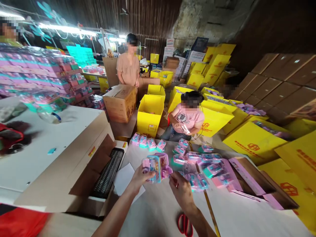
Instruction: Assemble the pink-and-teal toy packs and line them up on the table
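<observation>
A pink, purple and blue packaged toy set (159, 167) with clear plastic over it is held up above the table, gripped at its left side by my left hand (138, 179). My right hand (182, 191) is just right of the package, its fingers curled together near the package's edge. Whether something small is pinched there is hidden. Similar small pink and teal packs (196, 181) lie beyond and to the right of my hands. Red-handled scissors (184, 225) rest on the table, partly below my right forearm.
Left of my arms, an open cardboard box (98, 197) holds a row of black wire loops (108, 172). White paper (127, 179) lies beside it. Flat pink cartons (254, 182) are at the right. Across the table a person (186, 118) sits among yellow boxes (150, 113); another person (128, 65) stands behind.
</observation>
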A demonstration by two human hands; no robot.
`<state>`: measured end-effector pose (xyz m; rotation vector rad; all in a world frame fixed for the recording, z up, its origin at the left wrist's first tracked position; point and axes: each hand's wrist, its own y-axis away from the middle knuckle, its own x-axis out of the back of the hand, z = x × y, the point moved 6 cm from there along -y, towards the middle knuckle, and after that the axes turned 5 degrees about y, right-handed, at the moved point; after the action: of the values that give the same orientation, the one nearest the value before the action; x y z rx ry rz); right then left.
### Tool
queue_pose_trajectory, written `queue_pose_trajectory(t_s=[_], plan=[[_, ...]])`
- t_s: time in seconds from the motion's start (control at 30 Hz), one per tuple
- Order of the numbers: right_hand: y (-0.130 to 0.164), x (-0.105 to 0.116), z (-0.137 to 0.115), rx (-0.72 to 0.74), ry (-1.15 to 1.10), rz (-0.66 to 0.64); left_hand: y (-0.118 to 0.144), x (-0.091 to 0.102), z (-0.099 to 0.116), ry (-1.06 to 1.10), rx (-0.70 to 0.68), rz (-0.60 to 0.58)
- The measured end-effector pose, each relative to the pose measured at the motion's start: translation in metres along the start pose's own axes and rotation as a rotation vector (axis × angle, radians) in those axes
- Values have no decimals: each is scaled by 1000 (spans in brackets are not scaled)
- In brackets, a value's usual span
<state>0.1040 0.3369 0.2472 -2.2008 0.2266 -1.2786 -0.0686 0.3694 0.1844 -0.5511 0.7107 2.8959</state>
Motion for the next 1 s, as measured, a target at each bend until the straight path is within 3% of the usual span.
queue_pose_trajectory(t_s=[0.13, 0.43, 0.6, 0.87, 1.0], plan=[[-1, 11, 5, 44, -42, -50, 17, -4, 3, -1, -19, 17], [9, 13, 6, 83, -151, -151, 38, -13, 9, -80, -63, 56], [13, 10, 12, 117, -199, -199, 42, -15, 11, -94, -126, 25], [12, 17, 9, 346, -102, -214, 43, -19, 12, -158, -123, 36], [10, 15, 14, 334, -164, -261, 41, -19, 15, -184, -136, 29]])
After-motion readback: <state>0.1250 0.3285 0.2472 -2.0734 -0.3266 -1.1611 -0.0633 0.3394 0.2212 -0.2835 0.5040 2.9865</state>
